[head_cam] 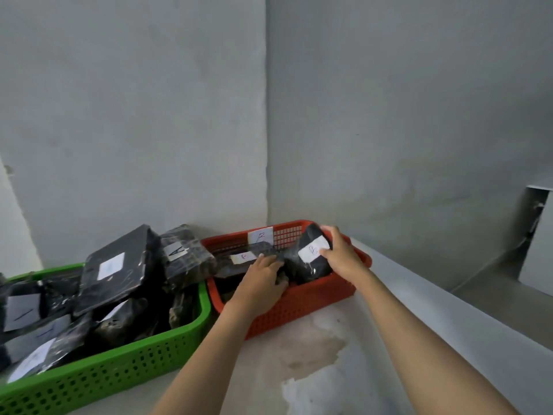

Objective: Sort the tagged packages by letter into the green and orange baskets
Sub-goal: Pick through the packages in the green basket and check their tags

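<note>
An orange basket (302,307) stands on the surface to the right of a green basket (125,366). Both of my hands are inside the orange one. My right hand (341,256) grips a black wrapped package (311,265) with a white tag marked B, held tilted against the basket's right wall. My left hand (263,275) rests with curled fingers on another black package (263,250) lying in the basket. The green basket is heaped with several black packages; one (185,253) shows a tag marked A.
A white tag (261,236) with a letter hangs on the orange basket's back wall. Grey walls meet in a corner right behind the baskets. The pale stained surface (308,348) drops off along an edge at the right.
</note>
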